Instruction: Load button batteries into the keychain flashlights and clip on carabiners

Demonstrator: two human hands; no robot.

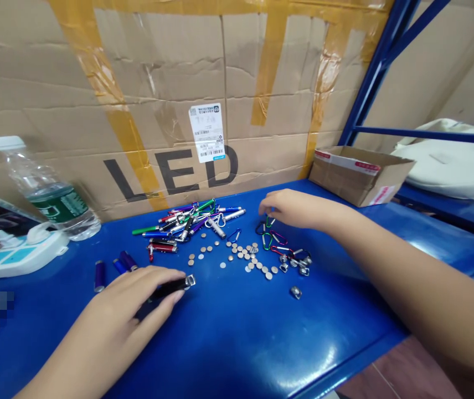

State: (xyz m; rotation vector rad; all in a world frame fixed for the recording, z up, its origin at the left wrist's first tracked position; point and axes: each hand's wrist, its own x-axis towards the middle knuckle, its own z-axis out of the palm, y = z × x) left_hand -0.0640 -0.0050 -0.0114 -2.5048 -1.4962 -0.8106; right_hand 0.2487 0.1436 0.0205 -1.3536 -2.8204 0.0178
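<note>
- The left hand lies palm down on the blue shelf top, thumb and fingers closed in a pinch around a black torch.
- The torch's long axis runs roughly left to right, rising slightly to the right. Its silver end points right and sticks out just past the fingertips, while the rest of the body is covered by the fingers.
- The right hand is stretched forward with its fingers bent down and close together. The tips are at a cluster of coloured carabiners; whether they grip one cannot be told.
- The small cardboard box sits beyond and to the right of the right hand. It is open at the top, and its inside is hidden from this angle.
- The water bottle is well beyond and to the left of the left hand. It is tilted and has a white cap; its fill level is unclear.
- The button cells are scattered between the two hands, nearer the right one.
- The pile of torches lies beyond the left hand, and loose purple tubes are just to that hand's left.
- The large carton, marked LED, stands behind both hands.
</note>
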